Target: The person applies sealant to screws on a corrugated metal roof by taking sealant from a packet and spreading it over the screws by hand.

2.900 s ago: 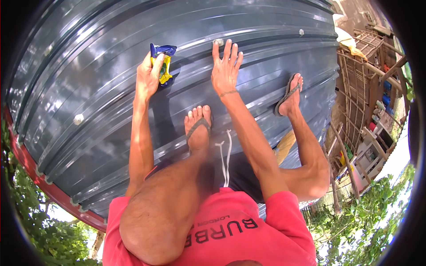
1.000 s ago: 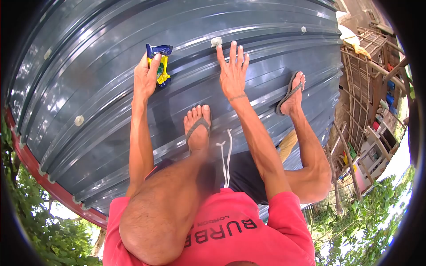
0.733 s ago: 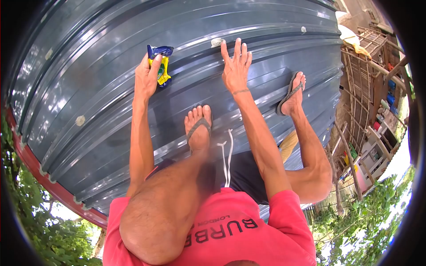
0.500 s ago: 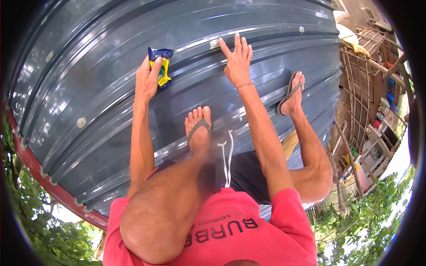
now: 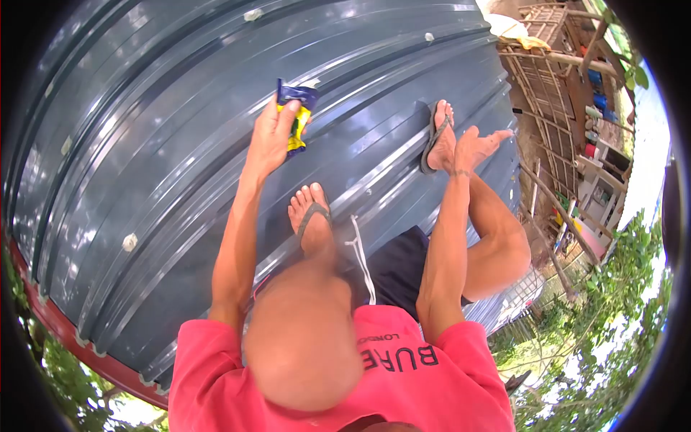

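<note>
My left hand [image 5: 269, 141] grips a crumpled blue-and-yellow packet [image 5: 298, 95], thumb pressed across its front, just above the metal roof. What the packet contains is not visible. Over by my right foot [image 5: 440, 147], my right hand [image 5: 476, 150] is stretched out to the side with its fingers extended and nothing in it. Dark ribbed roofing [image 5: 360, 137] lies beneath both hands. Pale whitish dabs dot the ribs, such as one dab [image 5: 129, 243] at left and another dab [image 5: 429, 37] toward the top.
I squat on the sloping roof in flip-flops, my left foot [image 5: 314, 223] near the middle. A red edge trim [image 5: 86, 353] runs along the lower left, with foliage beyond. Past the roof's right edge, lower down, are a bamboo structure [image 5: 543, 122], poles and household clutter.
My right hand has left the whitish dab on the rib and swung right, beside my right foot. The left hand still holds the packet, now further right in view. The view has shifted.
</note>
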`<state>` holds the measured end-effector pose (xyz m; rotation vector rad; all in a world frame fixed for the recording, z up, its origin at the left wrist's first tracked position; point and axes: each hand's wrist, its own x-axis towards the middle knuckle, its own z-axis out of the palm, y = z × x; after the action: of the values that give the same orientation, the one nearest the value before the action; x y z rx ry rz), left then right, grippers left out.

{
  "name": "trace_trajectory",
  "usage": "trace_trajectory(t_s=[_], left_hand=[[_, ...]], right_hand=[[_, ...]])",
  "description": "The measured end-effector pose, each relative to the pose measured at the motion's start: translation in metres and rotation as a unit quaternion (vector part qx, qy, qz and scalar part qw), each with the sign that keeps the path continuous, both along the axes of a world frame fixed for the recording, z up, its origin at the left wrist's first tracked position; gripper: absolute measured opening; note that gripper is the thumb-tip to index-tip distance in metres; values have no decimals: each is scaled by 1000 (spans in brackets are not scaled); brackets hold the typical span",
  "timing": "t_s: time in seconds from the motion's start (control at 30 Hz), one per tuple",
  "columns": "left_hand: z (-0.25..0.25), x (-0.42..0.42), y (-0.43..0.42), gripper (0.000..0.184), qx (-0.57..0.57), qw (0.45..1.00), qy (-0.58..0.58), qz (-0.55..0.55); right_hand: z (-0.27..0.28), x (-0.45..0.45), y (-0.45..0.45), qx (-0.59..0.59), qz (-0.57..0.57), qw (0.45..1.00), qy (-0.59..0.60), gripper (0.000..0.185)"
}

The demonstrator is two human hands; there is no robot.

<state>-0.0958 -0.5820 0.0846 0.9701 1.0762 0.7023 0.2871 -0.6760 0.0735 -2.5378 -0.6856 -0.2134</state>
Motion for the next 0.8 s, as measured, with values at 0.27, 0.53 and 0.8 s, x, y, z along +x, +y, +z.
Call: trace_trajectory(t_s=[0.27,0.53,0.8], left_hand=[[35,87,-21,25,135,976,29,-168],[67,69,-9,24,161,954,87,-236],[63,83,-8,24,187,931,119,-289]], right_hand=[[110,-156,-9,189,211,786,550,88],[130,-165,7,213,199,760,581,45],[115,-140,6,228,190,682,668,42]])
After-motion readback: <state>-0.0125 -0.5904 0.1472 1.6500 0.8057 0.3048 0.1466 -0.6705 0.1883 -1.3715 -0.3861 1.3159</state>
